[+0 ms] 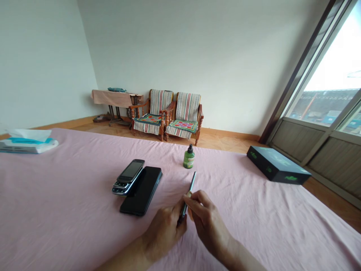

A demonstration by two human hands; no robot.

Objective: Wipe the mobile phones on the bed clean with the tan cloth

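Left hand (pixel 164 230) and right hand (pixel 211 222) pinch a slim device (pixel 192 182) between their fingers, on the near side of a green bottle (pixel 188 159), its long axis pointing roughly bottleward.

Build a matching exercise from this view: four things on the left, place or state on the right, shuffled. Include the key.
Things:
1. Green bottle with black cap
2. Black box with green lettering
3. Blue-and-white tissue pack
4. Slim device seen edge-on

Place or state:
A. At the far left, a white sheet sticking up from it
B. Between the left hand and the right hand
C. Standing upright, just beyond the hands
D. Lying flat at the far right of the pink cloth

Pairs: 1-C, 2-D, 3-A, 4-B
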